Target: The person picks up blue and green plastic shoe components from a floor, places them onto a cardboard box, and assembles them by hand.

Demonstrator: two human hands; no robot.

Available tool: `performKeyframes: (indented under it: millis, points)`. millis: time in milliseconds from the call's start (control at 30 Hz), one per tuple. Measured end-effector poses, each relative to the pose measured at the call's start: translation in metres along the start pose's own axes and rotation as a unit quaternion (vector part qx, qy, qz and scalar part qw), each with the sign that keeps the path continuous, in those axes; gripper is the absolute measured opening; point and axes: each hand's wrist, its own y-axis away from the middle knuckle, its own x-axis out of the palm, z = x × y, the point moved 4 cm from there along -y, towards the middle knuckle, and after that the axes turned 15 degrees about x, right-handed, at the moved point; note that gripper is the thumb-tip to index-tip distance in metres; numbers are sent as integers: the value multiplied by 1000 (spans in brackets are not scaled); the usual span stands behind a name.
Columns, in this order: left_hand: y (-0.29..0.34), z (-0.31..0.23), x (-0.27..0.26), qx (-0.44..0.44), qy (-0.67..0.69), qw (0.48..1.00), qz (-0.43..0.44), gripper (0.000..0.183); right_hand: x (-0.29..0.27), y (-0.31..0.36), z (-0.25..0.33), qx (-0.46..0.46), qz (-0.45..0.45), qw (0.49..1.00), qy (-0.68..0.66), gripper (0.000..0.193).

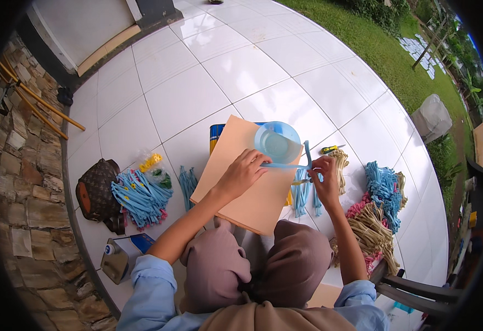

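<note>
One slim light-blue strip (286, 165), straight then sharply bent upward, between pinched-closed left hand (242, 171) and pinched-closed right hand (325, 175).

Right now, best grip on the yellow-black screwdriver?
Take the screwdriver by its thick handle, probably from above: it lies flat on the tiles, handle left, thin shaft right, and a beige bundle sits close on its near side.

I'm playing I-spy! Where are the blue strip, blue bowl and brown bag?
Blue strip (286, 166): head view, its straight middle.
Blue bowl (277, 128): head view, its far wall.
Brown bag (100, 185): head view, middle of its body.
</note>
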Motion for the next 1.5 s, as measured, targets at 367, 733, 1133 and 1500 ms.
performKeyframes:
  millis: [367,733,1133,1500]
  points:
    - [49,3,-2,-15,-73,996,-51,47,-10,10,-35,-74,-30,997,-14,36]
    - [22,-79,-127,32,20,971,-236,46,-58,61,167,-263,-125,954,71,43]
    - [43,-164,-256,10,-14,985,-171,103,83,108,342,-401,55,915,-1,45]
    - [185,10,-192,-216,484,739,-415,49,315,52,247,-85,212,938,-261,43]
